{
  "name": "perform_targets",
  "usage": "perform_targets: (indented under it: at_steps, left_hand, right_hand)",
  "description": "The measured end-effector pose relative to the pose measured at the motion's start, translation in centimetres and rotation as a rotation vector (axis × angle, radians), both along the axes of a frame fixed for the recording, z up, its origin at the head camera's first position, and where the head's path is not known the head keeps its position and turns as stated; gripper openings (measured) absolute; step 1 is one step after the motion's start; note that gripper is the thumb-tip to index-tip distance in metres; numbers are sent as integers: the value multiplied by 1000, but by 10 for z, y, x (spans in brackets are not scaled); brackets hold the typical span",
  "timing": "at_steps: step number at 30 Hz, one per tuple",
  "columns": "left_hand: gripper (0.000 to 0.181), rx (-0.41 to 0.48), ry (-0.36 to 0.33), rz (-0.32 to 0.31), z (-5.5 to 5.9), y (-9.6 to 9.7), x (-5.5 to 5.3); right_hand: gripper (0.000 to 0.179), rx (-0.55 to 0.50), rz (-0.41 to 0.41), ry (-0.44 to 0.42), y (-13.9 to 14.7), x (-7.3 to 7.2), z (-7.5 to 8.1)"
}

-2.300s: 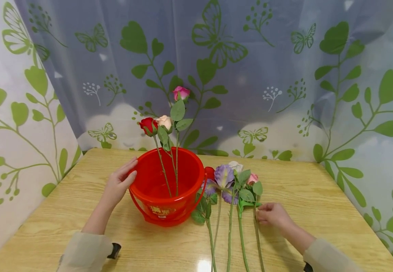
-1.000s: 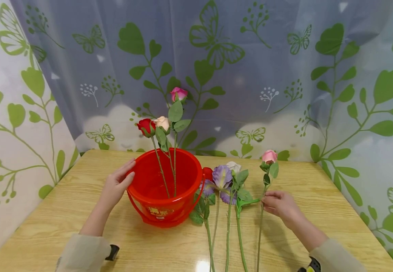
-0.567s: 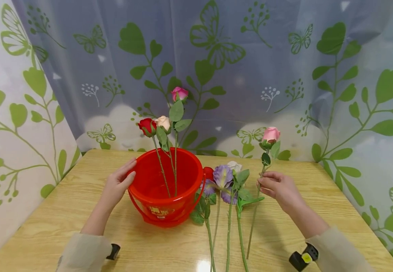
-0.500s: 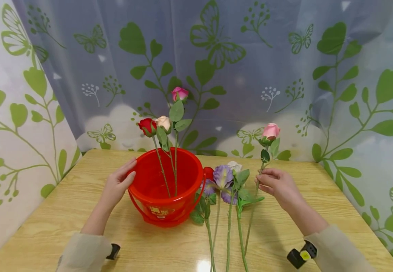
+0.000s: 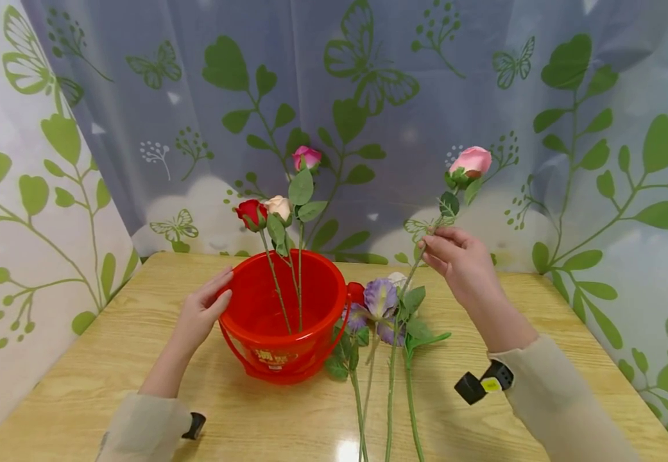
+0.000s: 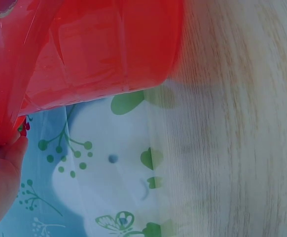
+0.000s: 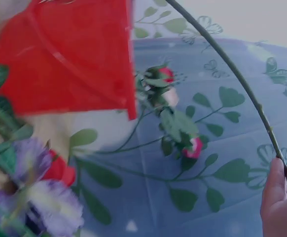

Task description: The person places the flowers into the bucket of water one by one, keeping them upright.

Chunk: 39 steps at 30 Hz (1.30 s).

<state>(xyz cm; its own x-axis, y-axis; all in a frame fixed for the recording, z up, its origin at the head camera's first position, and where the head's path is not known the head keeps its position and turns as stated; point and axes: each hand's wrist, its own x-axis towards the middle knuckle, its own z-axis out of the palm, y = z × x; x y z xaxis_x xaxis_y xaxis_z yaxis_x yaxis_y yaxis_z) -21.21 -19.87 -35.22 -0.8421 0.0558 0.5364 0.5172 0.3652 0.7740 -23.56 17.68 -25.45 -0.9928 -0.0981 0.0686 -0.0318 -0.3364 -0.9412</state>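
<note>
My right hand (image 5: 466, 266) pinches the stem of a light pink rose (image 5: 470, 162), whose bloom tilts up to the right. Its stem (image 7: 247, 89) slants down to the left, over the flowers on the table. My left hand (image 5: 201, 311) rests at the left rim of a red plastic bucket (image 5: 282, 359), fingers fairly straight and thumb spread. Inside the bucket lean a red rose (image 5: 251, 214), a cream rose (image 5: 279, 208) and a magenta rose (image 5: 307, 157). In the left wrist view, the left hand (image 6: 3, 177) touches the rim, its fingertips partly hidden.
Right of the bucket, more flowers lie on the wooden table (image 5: 513, 321): a purple iris (image 5: 381, 298), a red bloom (image 5: 356, 293), a white bloom (image 5: 398, 280) and a green stem (image 5: 414, 404). A patterned curtain (image 5: 403, 160) stands behind the table.
The right hand has lifted the light pink rose from beside the other flowers, up and then leftward, and its stem now tilts. The left hand stays at the bucket rim.
</note>
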Motion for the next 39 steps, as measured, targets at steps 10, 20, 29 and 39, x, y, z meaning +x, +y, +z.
perform_targets:
  at_steps: [10, 20, 29, 39]
  left_hand:
    - [33, -12, 3, 4, 1, 0, -1]
    - [33, -15, 11, 7, -2, 0, -1]
    - [32, -6, 4, 16, -3, 0, 1]
    - [32, -6, 4, 20, -1, 1, 1]
  right_hand:
    - [22, -150, -132, 76, -37, -10, 16]
    - [20, 101, -160, 176, -79, -18, -5]
    - [20, 361, -99, 254, -109, -17, -44]
    - [14, 540, -82, 297, -126, -12, -63]
